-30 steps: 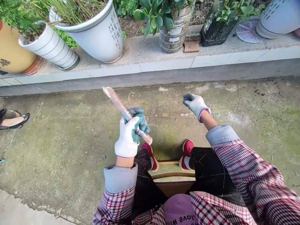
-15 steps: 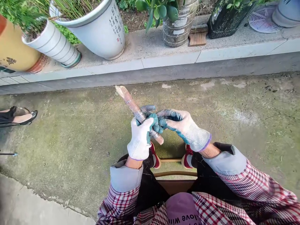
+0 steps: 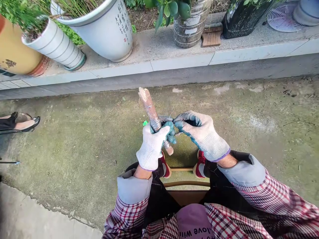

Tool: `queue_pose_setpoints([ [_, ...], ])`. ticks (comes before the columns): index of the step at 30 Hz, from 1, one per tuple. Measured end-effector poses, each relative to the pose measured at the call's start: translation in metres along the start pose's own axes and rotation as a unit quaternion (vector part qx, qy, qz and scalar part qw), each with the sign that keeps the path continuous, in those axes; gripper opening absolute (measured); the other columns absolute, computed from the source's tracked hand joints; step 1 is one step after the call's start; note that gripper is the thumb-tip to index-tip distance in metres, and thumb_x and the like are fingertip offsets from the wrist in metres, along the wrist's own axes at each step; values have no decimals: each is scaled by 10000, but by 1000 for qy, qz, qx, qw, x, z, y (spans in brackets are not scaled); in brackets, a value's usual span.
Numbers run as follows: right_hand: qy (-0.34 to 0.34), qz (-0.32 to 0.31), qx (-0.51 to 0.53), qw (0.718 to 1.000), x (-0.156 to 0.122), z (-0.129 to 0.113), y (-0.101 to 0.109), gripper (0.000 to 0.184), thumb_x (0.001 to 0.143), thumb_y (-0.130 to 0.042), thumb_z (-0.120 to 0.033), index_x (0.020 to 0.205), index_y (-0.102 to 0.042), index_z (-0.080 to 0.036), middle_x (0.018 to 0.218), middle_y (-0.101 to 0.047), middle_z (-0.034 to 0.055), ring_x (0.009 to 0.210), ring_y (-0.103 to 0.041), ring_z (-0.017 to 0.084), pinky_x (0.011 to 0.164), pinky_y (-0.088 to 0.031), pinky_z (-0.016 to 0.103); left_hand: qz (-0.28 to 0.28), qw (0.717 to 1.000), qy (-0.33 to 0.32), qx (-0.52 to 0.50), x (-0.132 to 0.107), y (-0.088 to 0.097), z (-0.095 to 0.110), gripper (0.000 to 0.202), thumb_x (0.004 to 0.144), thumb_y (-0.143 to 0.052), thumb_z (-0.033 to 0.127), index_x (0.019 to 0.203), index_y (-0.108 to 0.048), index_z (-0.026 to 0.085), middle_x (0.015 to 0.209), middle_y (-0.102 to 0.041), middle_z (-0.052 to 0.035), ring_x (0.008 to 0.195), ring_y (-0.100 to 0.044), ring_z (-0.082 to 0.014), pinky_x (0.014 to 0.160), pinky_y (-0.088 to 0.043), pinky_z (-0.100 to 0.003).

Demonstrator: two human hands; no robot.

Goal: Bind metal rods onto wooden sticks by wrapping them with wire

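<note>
My left hand, in a white glove with a teal-coated palm, is wrapped round a short wooden stick. Shiny thin wire is coiled round the stick's middle, partly hidden under my fingers. The stick leans, its rough pale end pointing away from me and its other end showing below my hand. My right hand, gloved alike, pinches a fine strand of wire beside my left fingertips; the strand is barely visible. A small bright green bit shows just left of the stick.
Ahead runs a tiled ledge bearing a large white pot, a ringed white pot, a yellow pot and a dark planter. Another person's shoe is at left on the mossy concrete floor.
The stick has turned more upright, its far end shifting right. Both hands have moved slightly right, the right one a little farther from the stick. The green bit has come into sight.
</note>
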State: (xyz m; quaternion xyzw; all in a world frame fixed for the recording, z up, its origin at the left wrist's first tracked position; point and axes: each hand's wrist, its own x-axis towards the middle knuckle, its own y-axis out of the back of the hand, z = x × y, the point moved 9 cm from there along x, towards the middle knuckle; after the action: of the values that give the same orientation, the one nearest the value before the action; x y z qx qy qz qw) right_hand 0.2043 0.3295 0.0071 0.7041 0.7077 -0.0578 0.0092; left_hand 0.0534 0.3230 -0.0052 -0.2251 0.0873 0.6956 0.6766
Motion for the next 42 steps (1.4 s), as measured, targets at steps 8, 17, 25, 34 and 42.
queue_pose_setpoints([
  [8,12,-7,-9,1000,-3,-10,0,63,804,-685,-230,745,-691,-213,737,-657,16,683,-600,171,625,-482,303,-42,999,23,24,-2,-8,-7,224,640,-733,271,788,-613,153,550,-563,44,394,-519,-113,386,-488,-263],
  [17,-101,26,165,981,16,16,20,171,709,-740,-289,841,-657,-220,789,-654,-1,526,-530,94,472,-468,238,-9,999,9,-43,-5,-7,-13,176,691,-699,280,814,-637,171,566,-568,45,422,-518,-109,415,-487,-258],
  [25,-52,-180,-42,981,-9,24,-35,75,807,-638,-194,876,-667,-189,698,-650,-26,589,-564,110,521,-459,218,110,986,-59,115,-8,18,17,191,682,-759,285,823,-745,157,559,-611,27,388,-474,-82,360,-363,-205],
  [34,-45,-71,2,996,-4,12,-18,71,806,-691,-254,806,-725,-192,670,-659,-11,537,-545,107,468,-425,221,80,992,-51,82,-6,14,15,196,637,-746,249,814,-754,165,580,-645,9,421,-513,-102,362,-392,-206],
  [42,45,-107,-92,989,-11,-5,-16,89,805,-759,-258,883,-753,-215,787,-722,3,672,-631,149,608,-474,256,87,990,-65,86,-4,19,12,158,644,-764,273,763,-747,172,540,-591,19,384,-461,-91,354,-389,-220],
])
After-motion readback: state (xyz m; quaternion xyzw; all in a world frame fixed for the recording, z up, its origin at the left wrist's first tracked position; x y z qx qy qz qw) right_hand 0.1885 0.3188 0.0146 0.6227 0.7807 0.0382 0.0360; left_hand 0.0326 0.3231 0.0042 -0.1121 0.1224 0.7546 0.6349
